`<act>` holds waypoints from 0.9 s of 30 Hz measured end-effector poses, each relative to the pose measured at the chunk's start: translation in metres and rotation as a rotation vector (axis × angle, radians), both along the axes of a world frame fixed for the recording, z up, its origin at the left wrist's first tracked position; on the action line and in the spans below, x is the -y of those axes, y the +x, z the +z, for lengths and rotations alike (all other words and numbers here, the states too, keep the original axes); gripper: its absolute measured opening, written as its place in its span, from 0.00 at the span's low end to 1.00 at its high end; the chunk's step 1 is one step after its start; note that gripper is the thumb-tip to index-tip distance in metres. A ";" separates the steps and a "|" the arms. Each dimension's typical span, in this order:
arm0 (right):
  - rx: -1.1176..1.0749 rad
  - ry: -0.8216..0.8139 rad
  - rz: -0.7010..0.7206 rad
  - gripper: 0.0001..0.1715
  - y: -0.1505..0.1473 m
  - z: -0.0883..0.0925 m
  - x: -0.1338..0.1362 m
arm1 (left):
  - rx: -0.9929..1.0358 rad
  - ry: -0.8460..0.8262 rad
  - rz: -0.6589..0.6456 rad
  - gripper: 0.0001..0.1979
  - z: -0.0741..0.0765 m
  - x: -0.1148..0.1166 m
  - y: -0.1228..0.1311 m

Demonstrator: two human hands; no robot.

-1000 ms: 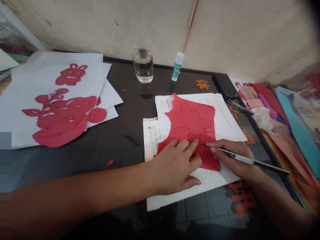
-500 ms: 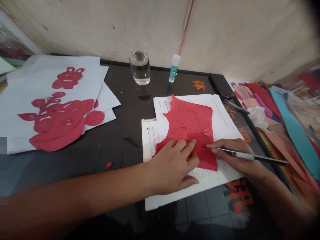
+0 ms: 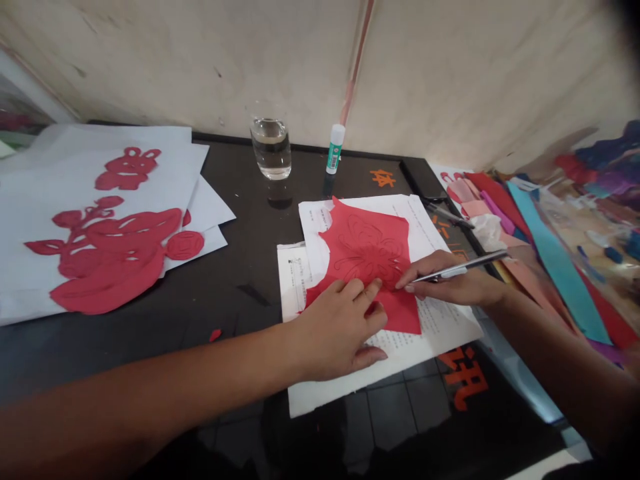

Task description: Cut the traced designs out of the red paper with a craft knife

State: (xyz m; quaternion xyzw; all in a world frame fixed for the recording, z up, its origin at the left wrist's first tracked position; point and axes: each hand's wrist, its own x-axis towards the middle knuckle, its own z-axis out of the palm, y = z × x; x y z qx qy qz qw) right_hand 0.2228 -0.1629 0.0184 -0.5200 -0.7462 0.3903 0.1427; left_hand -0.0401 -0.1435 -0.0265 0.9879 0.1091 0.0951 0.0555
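Two hands work over a dark tabletop (image 3: 235,227). The left hand (image 3: 333,337) lies flat, its fingers spread, the fingertips pressing a sheet of red paper (image 3: 367,243) onto white printed paper (image 3: 443,330). The right hand (image 3: 453,287) pinches a slim craft knife (image 3: 463,267) between thumb and fingers, its tip at the sheet's right side, its long axis slanting up and rightward away from the sheet. The red sheet should handle light, limp and easily torn; take hold at its lower margin. It is roughly square, with no clear long axis. Farther back stand a water glass (image 3: 271,152) and a glue stick (image 3: 335,148); red cut-outs (image 3: 105,260) lie left, coloured paper strips (image 3: 555,280) right.
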 end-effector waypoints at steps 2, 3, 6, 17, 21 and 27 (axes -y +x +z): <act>-0.029 0.017 -0.046 0.12 0.001 -0.005 0.007 | 0.005 -0.003 -0.002 0.25 0.000 0.000 0.000; -0.038 0.020 -0.068 0.12 0.003 -0.008 0.010 | 0.005 -0.004 -0.003 0.25 0.000 0.000 0.000; -0.052 0.028 -0.077 0.11 0.008 -0.016 0.013 | -0.009 -0.010 -0.002 0.24 0.002 0.000 0.000; -0.146 0.061 0.048 0.09 0.016 -0.019 0.003 | -0.053 -0.035 -0.014 0.25 0.004 -0.002 0.002; -0.174 0.120 0.100 0.09 0.021 -0.020 0.004 | -0.040 -0.031 -0.022 0.25 0.004 -0.002 0.002; -0.155 0.141 0.135 0.10 0.027 -0.020 0.005 | -0.042 -0.037 -0.017 0.25 0.004 -0.003 0.001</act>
